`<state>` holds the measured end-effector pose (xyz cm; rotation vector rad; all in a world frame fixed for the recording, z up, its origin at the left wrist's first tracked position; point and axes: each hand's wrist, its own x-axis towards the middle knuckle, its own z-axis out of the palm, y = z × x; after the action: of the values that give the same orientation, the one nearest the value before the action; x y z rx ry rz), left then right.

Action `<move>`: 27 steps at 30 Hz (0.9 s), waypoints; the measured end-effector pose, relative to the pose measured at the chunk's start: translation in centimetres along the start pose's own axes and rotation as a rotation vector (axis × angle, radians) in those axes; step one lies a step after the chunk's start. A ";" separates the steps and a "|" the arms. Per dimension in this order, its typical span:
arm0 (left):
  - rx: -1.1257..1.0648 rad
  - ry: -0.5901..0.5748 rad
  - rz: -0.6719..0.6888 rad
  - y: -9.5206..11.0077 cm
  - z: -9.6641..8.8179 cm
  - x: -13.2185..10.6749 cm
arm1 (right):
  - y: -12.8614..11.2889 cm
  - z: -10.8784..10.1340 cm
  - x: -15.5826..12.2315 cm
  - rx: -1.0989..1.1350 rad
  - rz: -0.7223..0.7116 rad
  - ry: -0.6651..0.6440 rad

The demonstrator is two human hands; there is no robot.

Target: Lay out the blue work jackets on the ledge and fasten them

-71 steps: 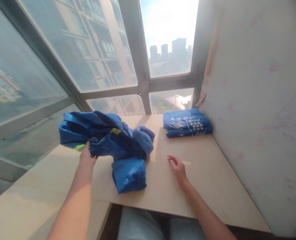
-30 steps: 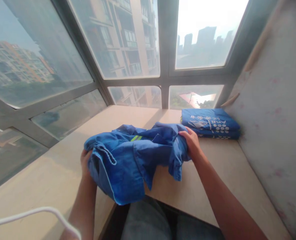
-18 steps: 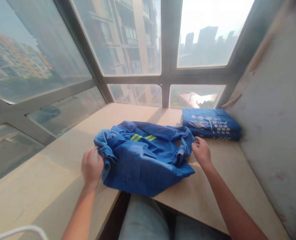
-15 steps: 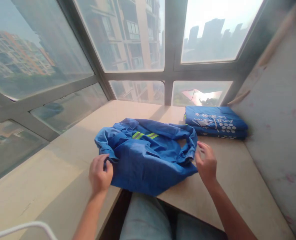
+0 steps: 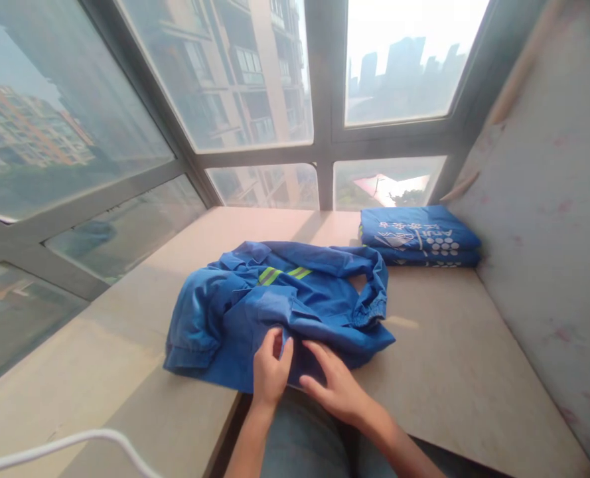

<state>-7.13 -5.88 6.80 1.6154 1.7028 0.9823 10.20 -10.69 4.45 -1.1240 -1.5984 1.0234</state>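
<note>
Garment: a crumpled blue jacket [image 5: 279,305] of thin, creased cloth with yellow-green stripes is spread on the near part of the board, its hem hanging over the front edge.
Left hand [image 5: 269,372]: the hem is pinched between thumb and fingers.
Right hand [image 5: 337,388]: fingers are laid half-spread on the fabric, nothing gripped.
Surface: a smooth pale wooden board [image 5: 448,358] is set in a glazed bay of grey window frames [image 5: 324,143].
Far corner: two folded blue garments [image 5: 417,237] are stacked against the pale wall [image 5: 548,219].

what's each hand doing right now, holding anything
Left hand: shut, pinching the near edge of the blue jacket.
Right hand: fingers on the same edge beside it; whether its grip is closed cannot be told.
</note>
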 end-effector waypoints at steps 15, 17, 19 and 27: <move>0.217 0.234 0.443 -0.2 2.6 -0.2 | 1.9 -3.6 4.9 0.013 0.154 0.119; 0.327 0.255 0.481 -1.6 1.8 -0.8 | 1.4 -3.5 4.6 0.062 0.166 0.073; 0.365 0.225 0.473 -2.6 1.3 -1.3 | 0.7 -3.3 4.4 0.159 0.197 -0.027; 0.202 0.255 0.201 -3.4 1.4 -1.2 | -2.2 -2.3 4.3 -0.234 0.132 -0.149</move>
<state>-7.75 -6.87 3.10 1.8880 1.8857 1.1883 11.17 -6.80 8.02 -1.3522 -1.8185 1.0459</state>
